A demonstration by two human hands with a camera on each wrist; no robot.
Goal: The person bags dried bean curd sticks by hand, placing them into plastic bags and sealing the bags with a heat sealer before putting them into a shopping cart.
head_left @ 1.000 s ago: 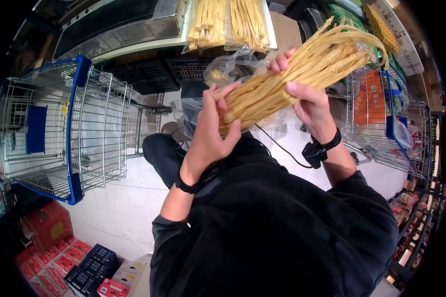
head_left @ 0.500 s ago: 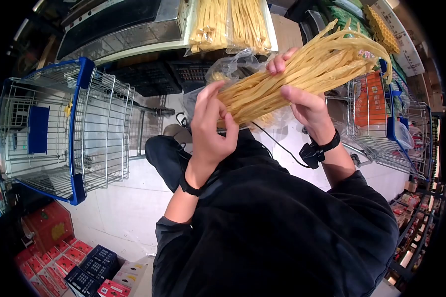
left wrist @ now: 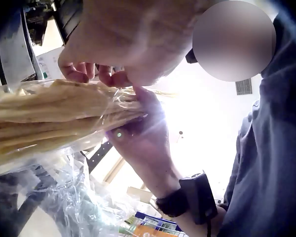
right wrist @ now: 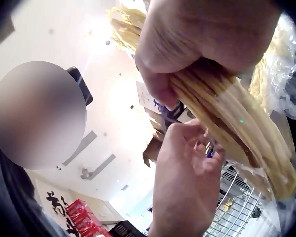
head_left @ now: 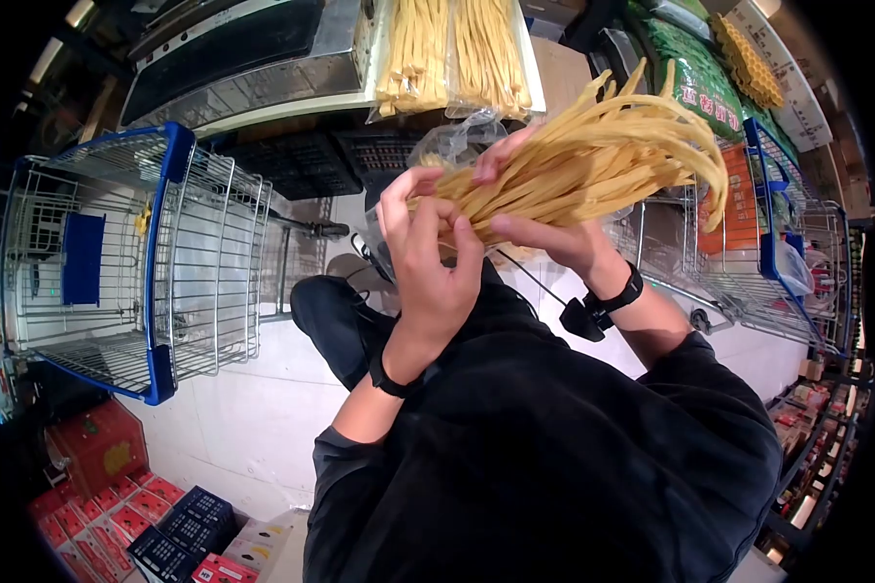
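Observation:
A long bundle of dried bean curd sticks (head_left: pixel 603 165), yellow and ribbon-like, is held up in front of the torso. Its far ends fan out loose at the upper right. Clear bag film (right wrist: pixel 256 180) wraps its other end. My right hand (head_left: pixel 574 243) grips the bundle around its middle, thumb on the near side and fingers on the far side. At the bagged end, my left hand (head_left: pixel 428 257) has its fingers bent in and pinches the film's edge. In the left wrist view, those fingertips (left wrist: pixel 79 75) lie right at the bag's upper edge.
Shopping carts stand at left (head_left: pixel 156 262) and right (head_left: pixel 768 243). More bean curd sticks (head_left: pixel 457 58) lie in a white tray ahead. A crumpled clear bag (left wrist: pixel 84 197) hangs below the bundle. Red boxes (head_left: pixel 97 515) are stacked at lower left.
My right hand has shifted left and down toward the bagged end, and the loose ends have swung left and lower. My left hand's fingers have curled in at the film.

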